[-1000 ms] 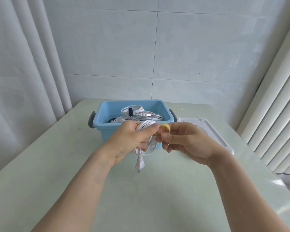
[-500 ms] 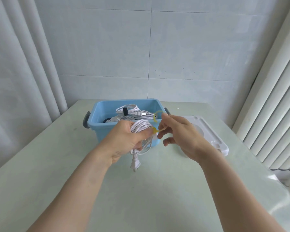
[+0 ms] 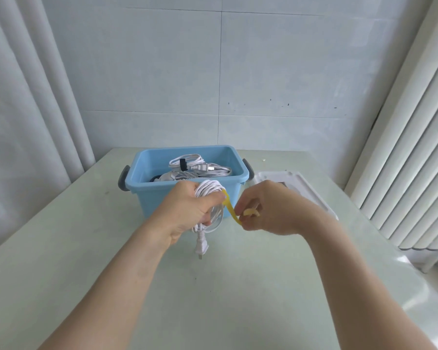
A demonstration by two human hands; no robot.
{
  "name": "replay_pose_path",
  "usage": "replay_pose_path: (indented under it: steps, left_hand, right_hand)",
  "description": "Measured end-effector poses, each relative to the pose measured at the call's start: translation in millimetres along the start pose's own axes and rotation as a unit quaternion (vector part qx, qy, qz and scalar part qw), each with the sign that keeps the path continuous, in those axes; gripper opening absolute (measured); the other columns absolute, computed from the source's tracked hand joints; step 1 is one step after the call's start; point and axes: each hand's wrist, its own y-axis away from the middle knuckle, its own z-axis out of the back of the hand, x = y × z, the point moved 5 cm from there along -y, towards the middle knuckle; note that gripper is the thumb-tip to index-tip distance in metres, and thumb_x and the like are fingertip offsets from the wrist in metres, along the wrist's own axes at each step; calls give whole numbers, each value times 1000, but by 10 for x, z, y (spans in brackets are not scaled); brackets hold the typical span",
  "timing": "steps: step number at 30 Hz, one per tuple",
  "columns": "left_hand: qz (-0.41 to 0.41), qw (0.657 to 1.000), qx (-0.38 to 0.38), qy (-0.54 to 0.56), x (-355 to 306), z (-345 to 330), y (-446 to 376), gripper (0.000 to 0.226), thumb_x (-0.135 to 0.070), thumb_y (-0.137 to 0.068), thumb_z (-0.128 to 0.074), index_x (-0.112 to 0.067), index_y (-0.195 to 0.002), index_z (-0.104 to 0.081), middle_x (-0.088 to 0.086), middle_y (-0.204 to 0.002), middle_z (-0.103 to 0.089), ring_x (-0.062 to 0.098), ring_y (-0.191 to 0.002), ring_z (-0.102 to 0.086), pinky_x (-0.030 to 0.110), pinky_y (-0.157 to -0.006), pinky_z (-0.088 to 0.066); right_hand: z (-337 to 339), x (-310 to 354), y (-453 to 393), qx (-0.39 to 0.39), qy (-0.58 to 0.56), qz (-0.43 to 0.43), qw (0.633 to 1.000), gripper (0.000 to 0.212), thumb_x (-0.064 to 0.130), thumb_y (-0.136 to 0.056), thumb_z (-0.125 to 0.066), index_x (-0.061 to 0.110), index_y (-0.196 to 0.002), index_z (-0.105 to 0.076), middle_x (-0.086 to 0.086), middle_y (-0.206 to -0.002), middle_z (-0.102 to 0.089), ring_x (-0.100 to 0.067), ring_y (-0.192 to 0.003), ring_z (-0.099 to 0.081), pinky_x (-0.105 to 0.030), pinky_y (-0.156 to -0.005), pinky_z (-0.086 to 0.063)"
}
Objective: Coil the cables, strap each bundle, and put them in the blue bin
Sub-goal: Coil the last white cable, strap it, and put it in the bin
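Left hand grips white cable coil; right hand pinches yellow strap.

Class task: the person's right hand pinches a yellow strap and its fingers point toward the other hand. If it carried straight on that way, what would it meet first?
Most likely the coiled white cable gripped in the left hand. The right hand points leftward along the taut yellow strap, which ends at that bundle. Depth is uncertain from this single view.

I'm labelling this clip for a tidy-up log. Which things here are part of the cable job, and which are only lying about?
Part of the job:
- white coiled cable bundle, gripped by the left hand
- yellow strap, pinched by the right hand
- blue plastic bin holding strapped white cables

Lying about:
- white plastic lid, flat on the pale green table
- curtains
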Motion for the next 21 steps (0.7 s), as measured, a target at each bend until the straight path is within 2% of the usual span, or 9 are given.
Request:
replay_pose_path:
  steps: [3,4,6,8,11,13,16,19,21]
  left_hand:
    - [-4,999,9,-32,-16,-38,22,38,-29,-75,-74,6,-79,-60,1,-58,-41,12,-46,-35,19,-52,-38]
    - [-6,999,7,-40,-24,-39,22,42,-30,-74,-73,9,-80,-59,2,-59,-42,13,-47,-37,22,-55,-40]
    - [-12,999,-2,-44,-58,-26,33,35,-23,-82,-73,7,-76,-56,3,-59,-41,13,-48,-36,24,-58,-40]
    - [-15,999,-7,-36,-76,-3,33,28,-16,-90,-69,-4,-69,-53,-1,-55,-38,12,-45,-33,20,-53,-38]
    - [-18,1000,-7,4,-89,30,32,26,-11,-94,-64,-10,-70,-54,-3,-52,-36,12,-44,-30,19,-45,-35]
    - [-20,999,-14,25,-94,61,30,17,-10,-95,-63,-6,-79,-57,-4,-53,-35,12,-46,-29,20,-45,-35]
    - [-11,998,-45,48,-84,101,10,11,-9,-93,-63,-6,-84,-57,-9,-47,-33,11,-44,-28,23,-52,-37]
    - [-3,995,-73,63,-72,108,0,14,-9,-86,-67,-8,-79,-55,-8,-47,-31,14,-46,-27,33,-63,-36]
    - [-10,995,-82,55,-85,96,7,15,-16,-74,-68,-8,-73,-55,-6,-47,-32,16,-47,-29,34,-64,-37]
  right_hand:
    - [-97,149,-35,8,70,3,998,28,7,-92,-51,19,-102,-74,-2,-105,-70,-24,-97,-64,-37,-85,-55]
    - [-128,174,-58,11,82,3,997,30,5,-91,-47,14,-102,-73,-7,-104,-69,-28,-97,-63,-40,-84,-55]
    - [-149,170,-110,-7,64,-3,998,24,9,-94,-45,4,-91,-69,-9,-87,-66,-28,-83,-59,-37,-68,-51]
    - [-150,146,-136,-25,-5,-13,1000,33,22,-99,-45,-2,-84,-62,-7,-74,-59,-26,-69,-53,-32,-58,-43]
    - [-164,118,-169,-37,-159,-12,987,37,28,-101,-48,-2,-85,-63,-5,-82,-73,-26,-77,-71,-42,-73,-61]
    - [-157,117,-180,-67,-256,-12,964,32,24,-101,-53,0,-82,-61,-5,-78,-71,-21,-69,-69,-38,-66,-63]
    - [-121,95,-188,-126,-311,3,942,28,20,-98,-61,-3,-83,-64,4,-57,-59,-17,-51,-52,-31,-51,-51]
    - [-123,103,-168,-110,-375,3,921,26,17,-93,-69,4,-70,-67,6,-48,-52,-18,-50,-39,-26,-45,-36]
    - [-126,107,-155,-94,-420,-9,903,31,13,-88,-74,9,-60,-61,4,-46,-47,-17,-49,-35,-24,-43,-30]
